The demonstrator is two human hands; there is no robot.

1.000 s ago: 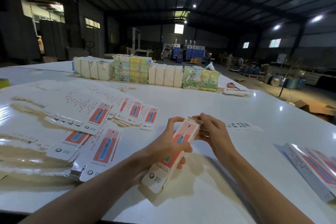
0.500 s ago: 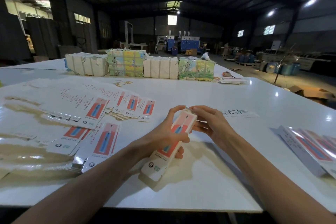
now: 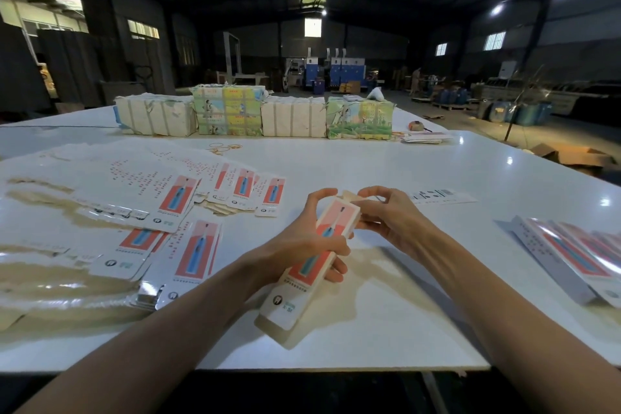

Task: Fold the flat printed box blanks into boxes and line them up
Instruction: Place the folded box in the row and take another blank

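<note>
- Pink and white card makes the box (image 3: 285,306) that the person holds just above the table (image 3: 369,161), near its front edge.
- The left hand (image 3: 309,242) is wrapped round the middle of the box, with its fingers curled under it.
- The right hand (image 3: 389,225) pinches the far end of the box. A small flap (image 3: 349,196) sticks up there and is not tucked in yet.
- The box is already puffed out into its long shape. I think the far end is the part being closed now. The near end looks open too, but I cannot be sure.
- Lots of flat blanks (image 3: 191,255) lie spread on the left of the table, waiting to be folded.
- On the right lie some boxes (image 3: 571,259) side by side. They look like finished ones in a row, but part of the row runs out of view.
- I think a little is done and most of the job is left.
</note>
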